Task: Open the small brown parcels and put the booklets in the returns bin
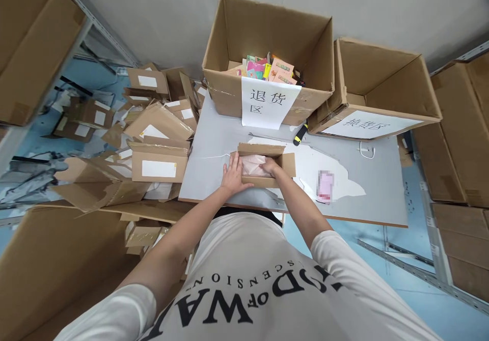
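A small open cardboard box (263, 182) lies near the front edge of the table, its flaps up. Inside it sits a pale pink wrapped package (252, 165). My left hand (232, 176) rests on the box's left end, fingers stretched out and thumb along the near side. Reaching in from the right, my right hand (270, 167) has its fingers closed on the package's right end; the fingertips are partly hidden. A blurred pink item (325, 186) lies flat to the right of the box.
A large carton (317, 51) of colourful small packets stands at the back, beside another labelled carton (401, 71). A black-and-yellow cutter (300, 134) lies before them on the grey table (385, 188). Opened boxes (160, 160) are heaped at left. White paper (340, 173) lies at right.
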{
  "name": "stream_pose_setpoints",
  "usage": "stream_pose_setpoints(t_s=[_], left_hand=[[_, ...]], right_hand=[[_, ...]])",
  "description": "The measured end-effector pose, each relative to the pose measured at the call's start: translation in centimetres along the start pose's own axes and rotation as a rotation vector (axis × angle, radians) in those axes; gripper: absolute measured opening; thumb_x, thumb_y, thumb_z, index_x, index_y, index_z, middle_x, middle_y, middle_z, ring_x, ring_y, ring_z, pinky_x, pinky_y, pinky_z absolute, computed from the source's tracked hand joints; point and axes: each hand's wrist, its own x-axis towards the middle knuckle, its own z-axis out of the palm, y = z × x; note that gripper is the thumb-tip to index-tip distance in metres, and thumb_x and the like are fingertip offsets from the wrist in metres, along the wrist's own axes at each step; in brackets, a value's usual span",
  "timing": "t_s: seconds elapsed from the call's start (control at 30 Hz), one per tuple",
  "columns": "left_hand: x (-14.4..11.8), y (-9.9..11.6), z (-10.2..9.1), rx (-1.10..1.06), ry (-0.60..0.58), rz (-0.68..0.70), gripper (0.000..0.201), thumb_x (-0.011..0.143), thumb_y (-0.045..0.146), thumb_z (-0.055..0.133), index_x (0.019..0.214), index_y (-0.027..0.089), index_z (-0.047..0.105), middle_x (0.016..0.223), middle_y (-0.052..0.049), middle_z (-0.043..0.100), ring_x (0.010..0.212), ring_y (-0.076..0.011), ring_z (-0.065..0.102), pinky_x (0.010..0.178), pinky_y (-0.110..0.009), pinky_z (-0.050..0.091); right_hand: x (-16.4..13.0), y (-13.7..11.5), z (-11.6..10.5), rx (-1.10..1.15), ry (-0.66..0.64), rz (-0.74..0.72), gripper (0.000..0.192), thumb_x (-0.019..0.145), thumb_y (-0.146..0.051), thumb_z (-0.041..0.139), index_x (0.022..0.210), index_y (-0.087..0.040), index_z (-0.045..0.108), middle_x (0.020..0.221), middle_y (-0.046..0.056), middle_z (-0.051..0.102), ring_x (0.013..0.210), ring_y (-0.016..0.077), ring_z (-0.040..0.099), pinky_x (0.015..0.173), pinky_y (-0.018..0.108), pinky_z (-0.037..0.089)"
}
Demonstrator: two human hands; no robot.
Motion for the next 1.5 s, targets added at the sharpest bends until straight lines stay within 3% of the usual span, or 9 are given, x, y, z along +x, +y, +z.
stream_pose_setpoints(t_s=[0.3, 0.57, 0.67, 0.8, 0.93, 1.13, 1.27, 1.37, 1.5], left_hand=[[-0.1, 0.1, -0.3, -0.058, 0.038, -0.024, 0.126, 0.061, 0.067, 0.067, 0.150, 0.008, 0.000, 0.156, -0.021, 0.003, 0.144, -0.0365, 0.004, 0.111, -0.058, 0.015], [-1.1, 0.6, -3.0, -0.276, 0.101, 0.013, 0.117, 0.065, 0.067, 0.064, 0.150, 0.012, 0.006, 0.155, -0.022, 0.009, 0.143, -0.0382, 0.003, 0.110, -0.063, 0.009], [-2.1, 2.6, -4.1, -0.524, 0.199, 0.058, 0.106, 0.070, 0.063, 0.062, 0.150, 0.014, 0.013, 0.155, -0.019, 0.014, 0.143, -0.0347, 0.009, 0.113, -0.057, 0.011], [-3.1, 6.9, -4.1, -1.136, 0.178, 0.122, 0.094, 0.068, 0.057, 0.069, 0.143, 0.015, 0.031, 0.142, -0.019, 0.044, 0.130, -0.0319, 0.044, 0.105, -0.046, 0.037], [-3.5, 9.1, -3.8, -1.540, 0.166, -0.032, 0.060, 0.073, 0.051, 0.068, 0.119, 0.014, 0.055, 0.118, -0.015, 0.064, 0.108, -0.0282, 0.061, 0.091, -0.041, 0.049], [-4.3, 7.5, -5.0, -1.714, 0.047, -0.108, 0.055, 0.069, 0.048, 0.074, 0.109, 0.014, 0.060, 0.104, -0.012, 0.070, 0.098, -0.0268, 0.065, 0.086, -0.041, 0.051], [-4.4, 6.7, -5.4, -1.685, 0.034, -0.117, 0.060, 0.066, 0.049, 0.076, 0.111, 0.013, 0.060, 0.106, -0.014, 0.070, 0.099, -0.0274, 0.065, 0.087, -0.041, 0.051], [-4.3, 6.4, -5.2, -1.643, 0.020, -0.064, 0.060, 0.068, 0.048, 0.075, 0.115, 0.014, 0.060, 0.114, -0.014, 0.067, 0.104, -0.0275, 0.064, 0.087, -0.039, 0.051], [-4.1, 6.1, -4.8, -1.583, -0.067, 0.015, 0.056, 0.072, 0.046, 0.072, 0.116, 0.015, 0.061, 0.115, -0.013, 0.067, 0.102, -0.0262, 0.065, 0.087, -0.037, 0.051]], right_hand=[[-4.9, 0.5, -4.4, 0.485, -0.083, -0.198, 0.035, 0.077, -0.015, 0.059, 0.111, -0.015, 0.062, 0.109, 0.007, 0.070, 0.096, 0.0173, 0.065, 0.090, 0.035, 0.049], [-10.7, 2.7, -5.0, 1.066, 0.129, -0.226, 0.048, 0.070, -0.029, 0.067, 0.115, -0.018, 0.055, 0.118, 0.009, 0.067, 0.108, 0.0230, 0.063, 0.094, 0.041, 0.050], [-12.8, 2.4, -3.2, 1.260, 0.206, -0.265, 0.051, 0.071, -0.039, 0.068, 0.117, -0.021, 0.053, 0.122, 0.008, 0.064, 0.113, 0.0229, 0.060, 0.097, 0.040, 0.049], [-15.1, 0.8, 0.0, 1.439, 0.213, -0.259, 0.054, 0.071, -0.041, 0.069, 0.119, -0.025, 0.051, 0.120, 0.006, 0.064, 0.113, 0.0225, 0.060, 0.096, 0.041, 0.051], [-16.6, -0.4, 1.7, 1.508, 0.154, -0.213, 0.063, 0.069, -0.040, 0.071, 0.126, -0.029, 0.047, 0.119, 0.006, 0.065, 0.112, 0.0236, 0.060, 0.093, 0.044, 0.052], [-16.3, 1.6, 0.2, 1.326, 0.118, -0.297, 0.055, 0.080, -0.057, 0.052, 0.123, -0.022, 0.050, 0.118, 0.011, 0.063, 0.111, 0.0262, 0.058, 0.089, 0.045, 0.051], [-15.9, 2.8, -2.4, 0.946, 0.503, -0.312, 0.055, 0.082, -0.053, 0.051, 0.126, -0.021, 0.044, 0.124, 0.013, 0.056, 0.112, 0.0244, 0.055, 0.092, 0.043, 0.047], [-16.7, 1.9, -5.1, 0.544, 0.702, -0.463, 0.047, 0.085, -0.044, 0.050, 0.127, -0.022, 0.046, 0.125, 0.012, 0.054, 0.115, 0.0240, 0.051, 0.096, 0.043, 0.043], [-17.1, -0.8, -8.6, 0.088, 0.516, -0.697, 0.037, 0.088, -0.031, 0.047, 0.124, -0.023, 0.055, 0.117, 0.010, 0.060, 0.111, 0.0251, 0.053, 0.098, 0.041, 0.040]])
